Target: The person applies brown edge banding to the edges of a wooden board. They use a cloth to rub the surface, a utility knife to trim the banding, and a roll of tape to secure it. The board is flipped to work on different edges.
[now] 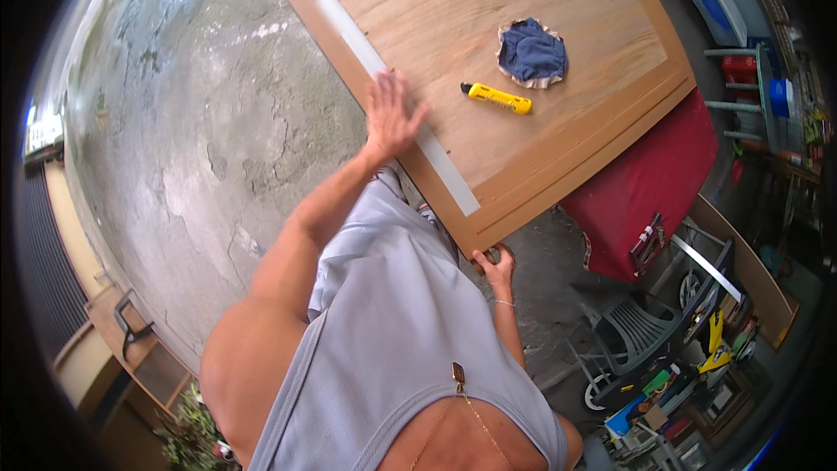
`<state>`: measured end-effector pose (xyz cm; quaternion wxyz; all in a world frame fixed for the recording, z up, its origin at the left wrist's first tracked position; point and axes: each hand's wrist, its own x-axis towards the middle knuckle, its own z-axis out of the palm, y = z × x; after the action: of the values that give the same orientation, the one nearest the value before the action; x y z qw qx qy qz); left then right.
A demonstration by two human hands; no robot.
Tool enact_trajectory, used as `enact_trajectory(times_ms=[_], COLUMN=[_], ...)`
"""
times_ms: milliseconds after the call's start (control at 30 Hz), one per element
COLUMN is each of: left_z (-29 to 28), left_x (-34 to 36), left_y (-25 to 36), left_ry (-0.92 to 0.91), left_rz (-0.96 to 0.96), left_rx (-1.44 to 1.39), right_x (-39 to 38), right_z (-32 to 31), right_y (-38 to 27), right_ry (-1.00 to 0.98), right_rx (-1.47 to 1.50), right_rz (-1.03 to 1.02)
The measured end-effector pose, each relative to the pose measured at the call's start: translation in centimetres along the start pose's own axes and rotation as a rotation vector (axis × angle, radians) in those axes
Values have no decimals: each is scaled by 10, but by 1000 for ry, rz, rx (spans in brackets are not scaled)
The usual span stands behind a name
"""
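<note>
A framed wooden panel [602, 135], like a cabinet door, lies flat on a table with a red cover. Along its left border runs a long, flat, whitish strip [449, 176]. My left hand [394, 122] rests on that strip about midway, fingers extended and palm down. At the panel's near corner my right hand [497, 267] grips the edge, its fingers partly hidden. A yellow utility knife [497, 98] lies on the middle of the panel. Just beyond it is a crumpled dark blue cloth pad [532, 52] with a frayed pale edge.
The red table cover [632, 192] hangs down at the right. A dark plastic chair [641, 327] stands there among tools and boxes, with a yellow-handled tool [717, 340]. Cracked concrete floor [235, 113] spreads to the left. A wooden cabinet [144, 353] and a plant [193, 427] are at lower left.
</note>
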<state>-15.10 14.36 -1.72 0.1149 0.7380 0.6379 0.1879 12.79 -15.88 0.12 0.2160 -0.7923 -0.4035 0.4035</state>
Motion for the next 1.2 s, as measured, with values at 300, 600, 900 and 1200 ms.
enact_trajectory(times_ms=[300,600,900,1200], left_z=[-45,-60,-47,-43], left_x=[201,284,176,10], left_y=[-210,-325,-197,-59], left_ry=[107,-1,-42,-582], left_rz=[-213,-148,198,1180], left_rx=[170,308,155,-8], right_x=[-4,111,212,115], right_z=[-29,-13,37,34], right_y=[-72,-207,-247,-228], right_ry=[5,514,395,730], right_rx=[-303,-237,-603,815], right_rz=[498,79,-496,-48])
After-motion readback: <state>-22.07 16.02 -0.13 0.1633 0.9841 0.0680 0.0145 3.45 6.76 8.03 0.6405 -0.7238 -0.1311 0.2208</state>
